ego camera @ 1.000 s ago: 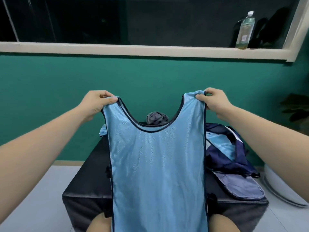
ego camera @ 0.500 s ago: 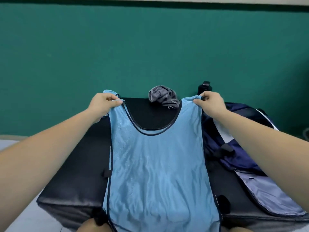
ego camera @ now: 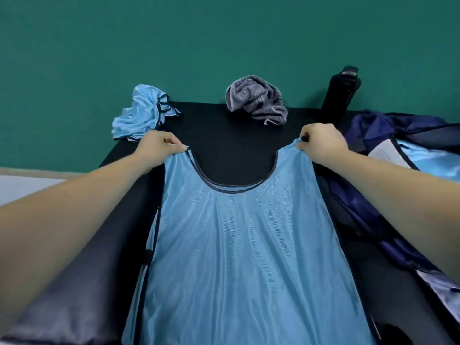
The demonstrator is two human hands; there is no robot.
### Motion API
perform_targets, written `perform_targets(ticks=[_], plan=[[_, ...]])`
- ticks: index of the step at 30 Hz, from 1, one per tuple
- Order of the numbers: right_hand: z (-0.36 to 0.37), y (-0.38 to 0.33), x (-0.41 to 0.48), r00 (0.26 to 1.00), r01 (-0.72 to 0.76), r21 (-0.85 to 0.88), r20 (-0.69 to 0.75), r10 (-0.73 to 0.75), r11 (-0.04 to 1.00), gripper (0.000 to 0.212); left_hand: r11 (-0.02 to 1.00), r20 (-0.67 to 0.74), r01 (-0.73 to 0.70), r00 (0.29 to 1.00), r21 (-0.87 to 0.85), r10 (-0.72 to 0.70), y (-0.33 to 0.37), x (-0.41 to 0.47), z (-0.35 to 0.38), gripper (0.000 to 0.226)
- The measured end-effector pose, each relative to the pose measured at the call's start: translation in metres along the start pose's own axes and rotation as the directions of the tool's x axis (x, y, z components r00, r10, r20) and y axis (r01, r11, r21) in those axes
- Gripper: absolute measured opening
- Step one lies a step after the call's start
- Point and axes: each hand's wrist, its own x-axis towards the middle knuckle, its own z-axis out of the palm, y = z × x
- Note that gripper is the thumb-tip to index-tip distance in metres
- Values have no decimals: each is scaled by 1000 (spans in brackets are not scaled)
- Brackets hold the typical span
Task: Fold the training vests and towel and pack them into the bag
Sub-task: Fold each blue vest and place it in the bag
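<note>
I see both arms stretched forward, hands well apart, knuckles up. The left hand (ego camera: 159, 148) pinches one shoulder strap of the light blue vest (ego camera: 239, 245) and the right hand (ego camera: 322, 143) pinches the other. The vest lies spread down the middle of the black surface (ego camera: 224, 135). A crumpled second vest (ego camera: 139, 113) sits at the far left corner, the grey towel (ego camera: 256, 100) at the far edge, and the navy bag (ego camera: 388, 135) along the right edge.

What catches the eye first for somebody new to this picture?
The light blue vest spread on the black surface fills the centre, with the left hand and the right hand each pinching a shoulder strap. Behind it lie a crumpled grey towel at the far edge and a second blue vest bunched at the far left corner.
</note>
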Motion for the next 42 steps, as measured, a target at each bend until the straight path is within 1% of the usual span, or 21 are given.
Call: perform_targets(ticks=[4,5,7,8,9,11,12,14,16,18,20,22,26,29,31,34,37,42], plan=[[19,6,6,1000,4,-113,12,-3,994,7,980,-28,-30,999,197,36,-9,14,10,35],[23,8,6,1000,23,-175,4,-22,984,10,971,-41,-37,998,237,48,-11,16,12,37],[29,10,3,996,73,-323,-32,-88,944,23,956,-68,-73,993,285,96,-13,15,13,36],[30,10,1,988,113,-349,-56,-141,930,28,944,-78,-111,987,312,142,-13,14,12,35],[30,9,-3,974,178,-339,-70,-214,924,32,926,-75,-158,978,343,195,-12,10,10,34],[26,1,-12,926,355,-261,-37,-377,898,29,878,-15,-279,951,389,309,-9,3,4,26],[23,-3,-19,899,431,-194,10,-437,881,25,845,42,-349,931,405,364,-6,-3,2,20],[20,-12,-32,853,516,-55,119,-507,855,18,768,193,-466,884,440,426,3,-14,1,15],[23,-18,-42,821,536,41,206,-533,843,14,701,334,-550,834,454,439,11,-24,2,18],[27,-22,-48,797,537,108,259,-545,837,12,664,415,-595,800,452,434,18,-30,4,20],[31,-24,-49,792,528,147,269,-548,836,11,635,440,-622,780,458,446,24,-31,7,21],[33,-25,-48,802,513,155,263,-536,844,9,609,444,-646,762,460,472,29,-31,10,24],[38,-25,-44,804,519,117,269,-530,847,9,496,483,-705,709,508,513,34,-29,15,17],[42,-25,-43,805,538,53,263,-531,841,13,426,503,-723,688,545,523,38,-28,16,13],[45,-26,-44,797,569,-14,256,-547,823,15,410,508,-721,688,559,518,40,-28,16,11],[46,-26,-46,790,602,-103,220,-572,792,15,451,475,-688,722,568,503,43,-27,15,12],[45,-25,-45,809,582,-151,201,-552,799,18,490,456,-651,758,580,466,44,-25,18,11],[49,-27,-48,826,563,-219,164,-539,796,15,524,427,-597,802,608,417,45,-26,28,9]])
